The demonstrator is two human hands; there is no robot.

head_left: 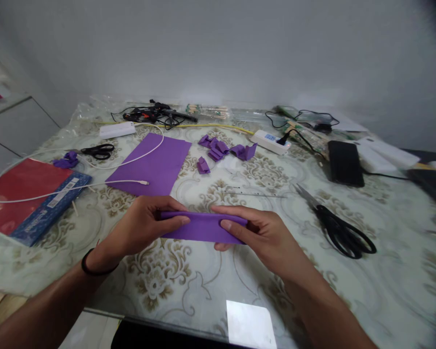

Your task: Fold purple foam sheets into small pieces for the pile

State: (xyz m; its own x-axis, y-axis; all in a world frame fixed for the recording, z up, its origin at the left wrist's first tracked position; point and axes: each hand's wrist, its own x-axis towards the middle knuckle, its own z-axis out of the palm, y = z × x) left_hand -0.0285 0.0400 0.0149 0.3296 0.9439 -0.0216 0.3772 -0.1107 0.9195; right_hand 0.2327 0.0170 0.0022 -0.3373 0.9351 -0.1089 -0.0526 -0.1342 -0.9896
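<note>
A strip of purple paper point(205, 228) is held level above the table, its far edge bent over in a narrow fold. My left hand point(145, 225) pinches its left end between thumb and fingers. At the right end, my right hand point(259, 232) grips it, thumb on top and fingers behind and below. Beyond my left hand lies a flat purple sheet point(154, 162). Several folded purple paper pieces point(214, 148) are scattered farther back. Large black-handled scissors point(336, 225) rest to the right of my right hand, and a clear ruler point(256, 194) lies just past the hands.
On the left are a red and blue paper pack point(32, 198), a white cable point(105, 183) and small scissors point(100, 151). Toward the wall are tangled black cables point(160, 114) and a white power strip point(271, 141). A black phone point(345, 163) lies at right.
</note>
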